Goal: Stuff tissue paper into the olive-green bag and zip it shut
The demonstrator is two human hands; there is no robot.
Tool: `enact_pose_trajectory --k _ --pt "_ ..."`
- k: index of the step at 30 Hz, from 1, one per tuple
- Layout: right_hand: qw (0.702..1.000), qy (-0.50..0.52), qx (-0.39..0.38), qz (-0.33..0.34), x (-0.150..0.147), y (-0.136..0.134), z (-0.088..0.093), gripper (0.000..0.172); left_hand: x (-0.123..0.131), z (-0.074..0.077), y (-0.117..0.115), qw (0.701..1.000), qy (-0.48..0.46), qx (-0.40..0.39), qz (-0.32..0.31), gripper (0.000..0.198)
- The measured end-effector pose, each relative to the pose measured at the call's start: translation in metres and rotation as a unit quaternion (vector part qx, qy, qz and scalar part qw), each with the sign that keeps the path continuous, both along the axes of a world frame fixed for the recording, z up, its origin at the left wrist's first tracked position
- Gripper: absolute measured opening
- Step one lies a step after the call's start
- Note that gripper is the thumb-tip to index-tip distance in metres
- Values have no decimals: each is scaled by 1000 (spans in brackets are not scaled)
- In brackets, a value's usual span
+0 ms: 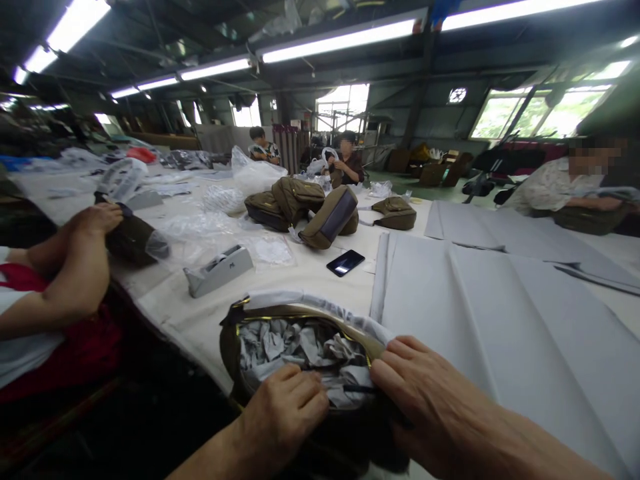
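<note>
An olive-brown bag (231, 347) with a yellow zipper sits at the near edge of the table in front of me. Its zipped top gapes, showing crumpled grey-white stuffing paper (300, 340) inside. A strap wrapped in pale paper (320, 303) arches along the far rim. My left hand (287, 413) is closed, its curled fingers on the near rim beside the paper. With fingers wrapped round the rim, my right hand (425, 393) grips the bag's right end. Both sets of fingertips are partly hidden.
Flat grey-white paper sheets (500, 320) cover the right of the table. Beyond my bag are a tape dispenser (220, 270), a phone (345, 263), several olive bags (285, 203) and clear plastic (200, 227). A co-worker's arm (75, 267) holds a bag at left; other people sit farther off.
</note>
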State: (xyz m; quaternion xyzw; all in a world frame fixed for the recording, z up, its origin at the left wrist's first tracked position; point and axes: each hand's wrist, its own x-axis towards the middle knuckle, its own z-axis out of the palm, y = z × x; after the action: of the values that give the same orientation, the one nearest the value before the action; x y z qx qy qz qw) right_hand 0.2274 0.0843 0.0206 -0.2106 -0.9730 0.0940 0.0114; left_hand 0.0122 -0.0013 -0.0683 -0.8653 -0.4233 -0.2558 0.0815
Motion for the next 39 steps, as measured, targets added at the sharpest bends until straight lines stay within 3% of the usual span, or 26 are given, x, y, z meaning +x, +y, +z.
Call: enact_pose_trajectory --k 5,8,12,16,19,21,23,27,31,35,39 --pt "988 -122 -91 -37 24 -11 20 13 20 -7 0 996 1 74 -43 14" --pt "990 -95 -37 -97 10 8 26 30 23 -6 3 995 -8 84 -49 16" --pt "979 -141 41 -138 -33 31 10 27 9 1 -5 994 -20 85 -67 16" --pt "974 -179 52 -125 -64 39 -7 26 -24 3 -18 994 -10 100 -29 14" --pt "977 -178 57 -104 -73 42 -11 22 -40 0 -15 992 16 115 -43 13" --pt "982 -171 51 -64 -75 43 -14 19 -40 -1 -6 989 24 133 -66 13" --pt "987 -153 40 17 -75 40 -18 15 -36 -4 5 987 15 144 -62 12" --pt "982 -115 42 146 -72 23 -29 13 -32 -19 24 998 8 53 -15 11" --pt "972 -136 5 191 -70 23 -38 8 -34 -30 41 997 9 -5 -80 21" --pt "976 -146 -25 158 -64 57 -34 12 -27 -22 66 991 14 -73 -113 24" --pt "979 -191 -58 39 -46 67 2 18 -14 -6 78 989 2 -94 -111 20"
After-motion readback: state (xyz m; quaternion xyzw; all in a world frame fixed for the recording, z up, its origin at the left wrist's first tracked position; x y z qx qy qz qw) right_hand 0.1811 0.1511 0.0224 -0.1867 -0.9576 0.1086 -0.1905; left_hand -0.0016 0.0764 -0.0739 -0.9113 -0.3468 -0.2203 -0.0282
